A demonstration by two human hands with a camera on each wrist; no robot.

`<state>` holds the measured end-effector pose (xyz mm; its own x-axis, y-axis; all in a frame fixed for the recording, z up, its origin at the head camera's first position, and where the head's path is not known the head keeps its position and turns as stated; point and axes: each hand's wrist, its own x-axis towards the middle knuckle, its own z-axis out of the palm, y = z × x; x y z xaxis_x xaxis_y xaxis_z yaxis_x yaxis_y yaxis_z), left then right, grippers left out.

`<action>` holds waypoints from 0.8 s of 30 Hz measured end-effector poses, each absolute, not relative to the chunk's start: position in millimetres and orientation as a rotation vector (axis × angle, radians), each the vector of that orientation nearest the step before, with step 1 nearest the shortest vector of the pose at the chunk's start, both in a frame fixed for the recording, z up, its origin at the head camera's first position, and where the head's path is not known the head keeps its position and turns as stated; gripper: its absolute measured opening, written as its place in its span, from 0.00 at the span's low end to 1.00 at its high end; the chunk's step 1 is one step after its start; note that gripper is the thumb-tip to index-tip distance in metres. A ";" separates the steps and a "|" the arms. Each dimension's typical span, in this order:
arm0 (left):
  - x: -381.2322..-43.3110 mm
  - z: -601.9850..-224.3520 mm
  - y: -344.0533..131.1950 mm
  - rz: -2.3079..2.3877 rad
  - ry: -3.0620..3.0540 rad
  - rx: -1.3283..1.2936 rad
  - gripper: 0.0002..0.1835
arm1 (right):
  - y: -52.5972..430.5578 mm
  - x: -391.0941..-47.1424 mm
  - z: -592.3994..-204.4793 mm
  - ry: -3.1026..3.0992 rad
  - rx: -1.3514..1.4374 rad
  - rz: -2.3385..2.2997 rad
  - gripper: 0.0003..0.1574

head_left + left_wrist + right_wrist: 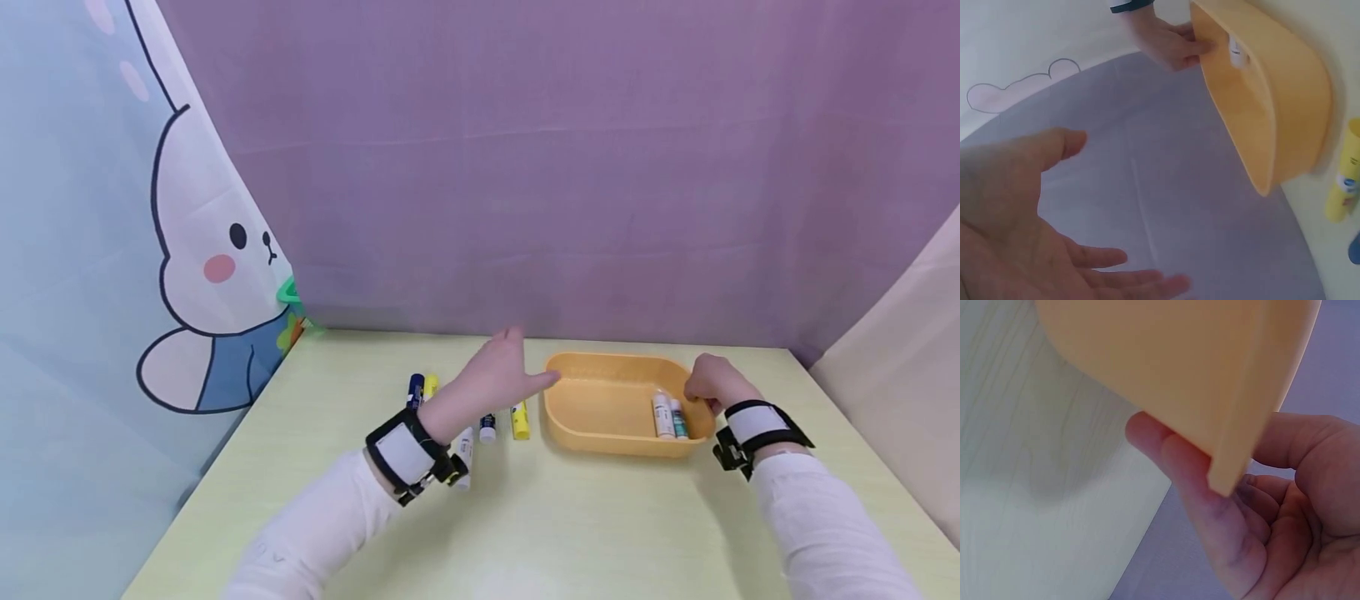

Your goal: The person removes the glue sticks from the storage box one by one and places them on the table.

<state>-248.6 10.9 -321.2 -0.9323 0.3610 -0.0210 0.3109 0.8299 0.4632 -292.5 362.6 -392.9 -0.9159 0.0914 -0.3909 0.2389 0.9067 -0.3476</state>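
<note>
An orange plastic tray [600,445] stands at the back of the table. My right hand [722,382] grips its right rim; in the right wrist view the thumb lies on one side of the wall and curled fingers lie against the other. Two small tubes, one white [663,415] and one white and teal [678,419], lie inside at the right end. My left hand [487,383] is in the air left of the tray, its fingers extended and thumb apart, holding nothing. Beneath and around it lie tubes that look like glue sticks, including a yellow one [521,422] near the tray.
A dark blue tube [416,390], another yellow tube [431,386], a dark-and-white tube [487,427] and a white tube [464,457] lie left of the tray, partly hidden by my left arm. A purple curtain [555,183] hangs along the table's back edge.
</note>
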 end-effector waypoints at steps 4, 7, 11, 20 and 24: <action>-251.3 -319.0 28.5 0.647 2.936 0.615 0.56 | 364.1 -293.4 -394.1 2.700 0.250 -0.560 0.06; -254.8 -321.6 41.4 0.637 2.934 0.664 0.57 | 365.2 -294.3 -394.6 2.697 0.260 -0.564 0.07; -258.0 -326.7 59.7 0.645 2.927 0.710 0.56 | 365.9 -294.7 -394.8 2.693 0.260 -0.564 0.07; -263.6 -347.6 109.2 0.611 2.916 0.748 0.55 | 365.9 -294.0 -394.1 2.699 0.236 -0.559 0.06; -263.1 -362.8 131.4 0.520 2.919 0.751 0.53 | 364.4 -292.7 -392.5 2.705 0.233 -0.565 0.05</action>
<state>-263.1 131.4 -362.8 -0.8762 0.4820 0.0043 0.4539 0.8220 0.3440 -292.7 364.4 -392.5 -0.9195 0.0847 -0.3839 0.2314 0.9061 -0.3542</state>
